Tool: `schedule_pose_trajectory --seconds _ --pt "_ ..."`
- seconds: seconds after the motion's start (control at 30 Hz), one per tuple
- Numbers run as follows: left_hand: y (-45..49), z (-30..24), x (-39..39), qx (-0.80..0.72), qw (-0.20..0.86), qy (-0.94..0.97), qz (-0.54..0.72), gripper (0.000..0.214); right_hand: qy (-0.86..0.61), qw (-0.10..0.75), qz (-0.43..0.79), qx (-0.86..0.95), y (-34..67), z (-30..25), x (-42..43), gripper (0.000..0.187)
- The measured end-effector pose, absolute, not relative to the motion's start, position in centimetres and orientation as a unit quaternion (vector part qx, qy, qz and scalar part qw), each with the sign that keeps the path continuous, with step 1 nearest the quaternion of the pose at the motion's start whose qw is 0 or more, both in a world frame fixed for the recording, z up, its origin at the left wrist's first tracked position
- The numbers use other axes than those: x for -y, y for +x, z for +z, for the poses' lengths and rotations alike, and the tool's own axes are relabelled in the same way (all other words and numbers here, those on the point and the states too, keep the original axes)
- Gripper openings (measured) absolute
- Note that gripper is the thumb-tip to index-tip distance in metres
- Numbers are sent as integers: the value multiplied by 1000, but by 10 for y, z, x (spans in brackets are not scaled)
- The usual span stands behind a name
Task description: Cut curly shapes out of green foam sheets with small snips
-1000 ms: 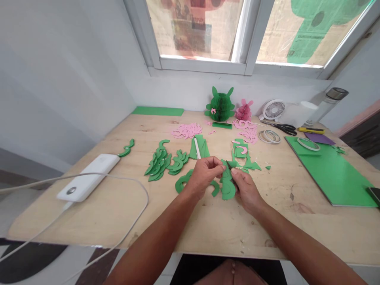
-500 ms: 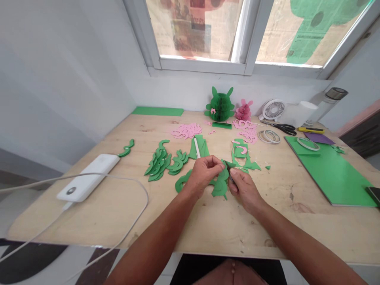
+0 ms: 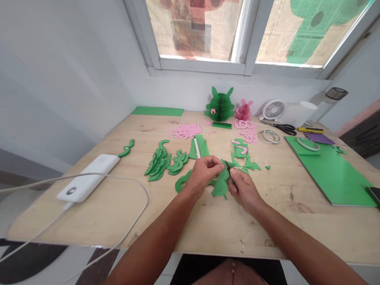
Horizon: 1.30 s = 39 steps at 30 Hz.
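My left hand (image 3: 204,174) pinches a curved green paper cutout (image 3: 220,187) between thumb and fingers, a little above the table. Close to its right, my right hand (image 3: 245,188) is closed around small dark scissors (image 3: 228,166), mostly hidden by the fingers. Their dark blades meet the paper's upper right edge, where a green corner sticks out. Under and beside my left wrist lies another curved green piece (image 3: 180,184). Green paper scraps (image 3: 251,164) lie just beyond my right hand. A white pen (image 3: 197,148) rests on folded green paper (image 3: 204,145) beyond my left hand.
Piles of green cutouts (image 3: 157,164) and pink cutouts (image 3: 187,130) lie left and farther back. A white power bank (image 3: 89,178) trails a cable (image 3: 145,198) across the left. Black-handled scissors (image 3: 286,129), tape rolls (image 3: 268,136), a fan (image 3: 273,109) and a green sheet (image 3: 335,174) are on the right.
The scissors in my right hand have shifted slightly against the paper's edge, and more of the dark blade shows. My left hand and the other things stay put.
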<state>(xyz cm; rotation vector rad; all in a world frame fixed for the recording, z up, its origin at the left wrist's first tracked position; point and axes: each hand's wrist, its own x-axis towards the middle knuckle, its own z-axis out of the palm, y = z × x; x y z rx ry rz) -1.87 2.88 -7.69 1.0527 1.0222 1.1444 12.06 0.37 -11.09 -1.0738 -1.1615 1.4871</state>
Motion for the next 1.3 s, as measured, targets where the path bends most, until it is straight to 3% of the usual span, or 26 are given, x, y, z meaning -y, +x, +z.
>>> schedule_pose_trajectory --seconds 0.77,1.3 --pt "-20 -76 -29 -448 590 462 487 15 -450 461 579 499 121 -111 -3 50" --pt "-19 -76 -28 -448 593 450 494 16 -441 464 597 483 122 -114 -4 41"
